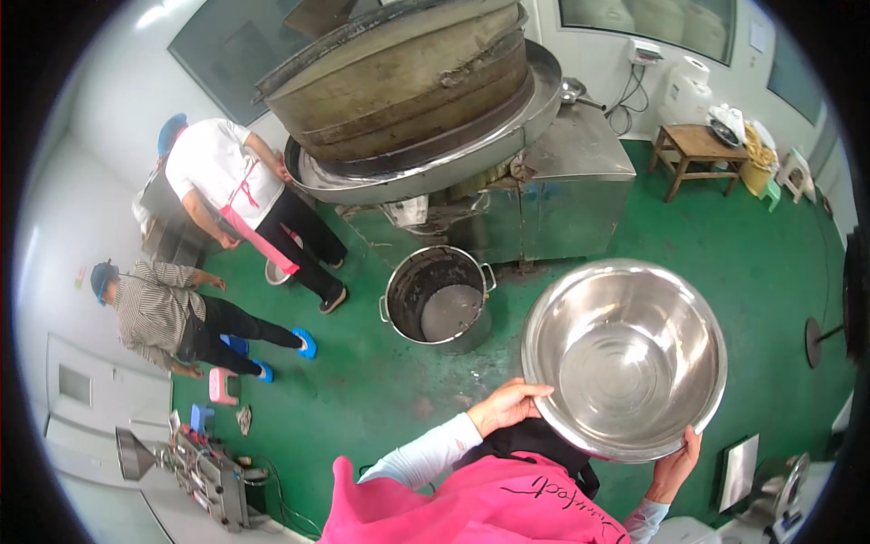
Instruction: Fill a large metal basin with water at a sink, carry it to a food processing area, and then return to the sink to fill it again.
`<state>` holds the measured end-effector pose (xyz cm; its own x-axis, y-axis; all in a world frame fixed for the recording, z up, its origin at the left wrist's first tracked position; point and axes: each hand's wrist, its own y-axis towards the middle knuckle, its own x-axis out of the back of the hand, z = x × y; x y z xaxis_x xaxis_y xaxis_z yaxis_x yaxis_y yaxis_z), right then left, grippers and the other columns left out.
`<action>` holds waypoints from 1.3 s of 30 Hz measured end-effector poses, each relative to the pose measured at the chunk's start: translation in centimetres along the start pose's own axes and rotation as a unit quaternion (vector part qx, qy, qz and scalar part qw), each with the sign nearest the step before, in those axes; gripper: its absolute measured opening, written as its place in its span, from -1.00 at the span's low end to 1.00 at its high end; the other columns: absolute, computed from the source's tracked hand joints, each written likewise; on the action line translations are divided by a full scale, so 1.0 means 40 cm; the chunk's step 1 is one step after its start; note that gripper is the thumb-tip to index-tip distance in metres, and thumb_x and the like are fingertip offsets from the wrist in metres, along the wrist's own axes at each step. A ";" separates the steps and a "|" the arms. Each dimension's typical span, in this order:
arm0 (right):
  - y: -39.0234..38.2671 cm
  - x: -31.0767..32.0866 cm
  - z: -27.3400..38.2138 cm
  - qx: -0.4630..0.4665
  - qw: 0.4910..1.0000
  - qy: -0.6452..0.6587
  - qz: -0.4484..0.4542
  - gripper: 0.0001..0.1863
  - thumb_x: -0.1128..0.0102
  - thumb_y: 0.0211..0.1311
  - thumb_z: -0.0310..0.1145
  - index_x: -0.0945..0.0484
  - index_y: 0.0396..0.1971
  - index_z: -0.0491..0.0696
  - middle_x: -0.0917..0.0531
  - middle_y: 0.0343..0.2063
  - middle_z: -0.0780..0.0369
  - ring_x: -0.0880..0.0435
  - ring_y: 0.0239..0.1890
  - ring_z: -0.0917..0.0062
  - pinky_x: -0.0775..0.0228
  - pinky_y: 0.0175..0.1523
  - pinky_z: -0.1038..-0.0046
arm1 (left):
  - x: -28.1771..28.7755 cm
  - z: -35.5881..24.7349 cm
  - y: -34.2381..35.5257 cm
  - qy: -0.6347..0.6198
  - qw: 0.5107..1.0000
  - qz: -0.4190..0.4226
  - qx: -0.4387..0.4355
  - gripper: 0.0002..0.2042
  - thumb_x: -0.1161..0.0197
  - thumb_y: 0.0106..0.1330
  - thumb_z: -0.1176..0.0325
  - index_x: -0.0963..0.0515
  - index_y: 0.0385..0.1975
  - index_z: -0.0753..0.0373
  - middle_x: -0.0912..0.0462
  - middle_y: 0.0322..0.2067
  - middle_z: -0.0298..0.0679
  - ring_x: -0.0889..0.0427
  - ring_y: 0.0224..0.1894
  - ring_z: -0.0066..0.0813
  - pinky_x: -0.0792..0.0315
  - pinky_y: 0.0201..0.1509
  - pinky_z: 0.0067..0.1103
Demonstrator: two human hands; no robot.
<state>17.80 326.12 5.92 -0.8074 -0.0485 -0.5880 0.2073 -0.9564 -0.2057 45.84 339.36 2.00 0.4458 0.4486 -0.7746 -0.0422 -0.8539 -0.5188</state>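
A wide, shiny stainless steel basin (pixel 621 367) is held in front of me, with its inside facing up and nothing visible in it. My left hand (pixel 509 404) grips the rim at its lower left, thumb over the edge. At the lower right, my right hand (pixel 676 464) has hold of the same rim; its fingers are partly hidden beneath. On the floor ahead, left of the basin, stands a tall two-handled metal pot (pixel 437 297) with dark, smeared walls and a grey surface at the bottom.
A large round machine (pixel 408 100) with a metal trough rises ahead on a steel base (pixel 580 199). Two people, one in a white shirt (pixel 213 172) and one in a checked shirt (pixel 159 304), are at left. A wooden table (pixel 698 145) stands far right, a filling machine (pixel 195 471) lower left.
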 end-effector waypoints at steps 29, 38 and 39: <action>1.534 -0.034 1.054 0.181 0.873 -0.067 0.448 -0.77 -0.17 -0.12 -0.49 -0.47 -0.47 -0.35 -0.49 -0.48 0.03 -0.48 -0.38 0.31 -0.31 -0.28 0.43 | -1.092 -0.235 1.598 0.227 0.969 -0.067 -0.074 -0.81 -0.09 -0.03 0.64 -0.38 -0.36 0.49 -0.49 -0.41 -0.12 -0.52 -0.42 -0.39 -0.44 -0.41 -0.56; 2.025 -0.075 1.226 0.228 0.818 0.084 0.522 -0.86 -0.07 -0.04 -0.50 -0.46 -0.53 -0.31 -0.49 -0.57 0.09 -0.46 -0.53 0.41 -0.26 -0.37 0.50 | -1.362 -0.324 2.137 0.305 0.944 -0.109 -0.055 -0.77 -0.07 0.00 0.60 -0.33 -0.30 0.50 -0.45 -0.34 -0.07 -0.51 -0.37 -0.31 -0.47 -0.31 -0.40; 2.070 -0.061 1.245 0.191 0.826 0.095 0.522 -0.86 -0.07 -0.04 -0.49 -0.46 -0.54 -0.29 -0.49 -0.59 0.09 -0.46 -0.53 0.41 -0.25 -0.35 0.49 | -1.394 -0.334 2.197 0.274 0.957 -0.080 -0.045 -0.76 -0.07 0.01 0.60 -0.33 -0.29 0.50 -0.45 -0.34 -0.07 -0.51 -0.37 -0.31 -0.47 -0.32 -0.41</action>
<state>9.41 232.69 29.28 -0.1902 -0.8931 -0.4078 0.5176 -0.4442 0.7313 29.19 235.79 4.45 0.8435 0.3910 -0.3684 0.1320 -0.8156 -0.5634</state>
